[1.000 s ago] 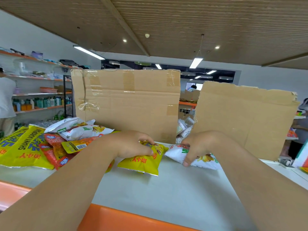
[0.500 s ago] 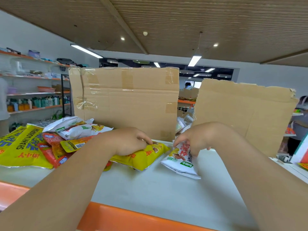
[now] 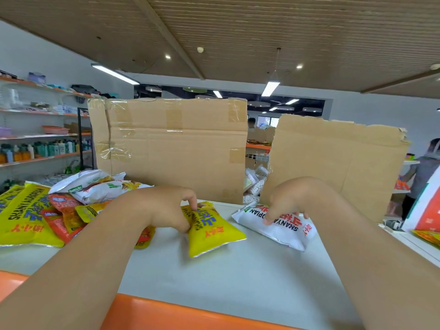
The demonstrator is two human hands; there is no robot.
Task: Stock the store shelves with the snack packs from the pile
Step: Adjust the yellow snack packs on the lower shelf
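just before the cardboard (image 3: 171, 148), left hand (image 3: 164, 208) pinches a yellow pack (image 3: 212, 232) lying on the shelf (image 3: 238, 282); off its right corner, right hand (image 3: 290, 198) grips a white pack (image 3: 283, 228) printed "shanya…opian"; left of the cardboard, the pile (image 3: 95, 190), one bag (image 3: 26, 215) reading "shanyaobopian"

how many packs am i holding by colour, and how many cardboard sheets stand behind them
yellow pack, pinched by the left hand: 1
white pack, held by the right hand: 1
cardboard sheets, the larger sheet and the torn sheet: 2
total: 4
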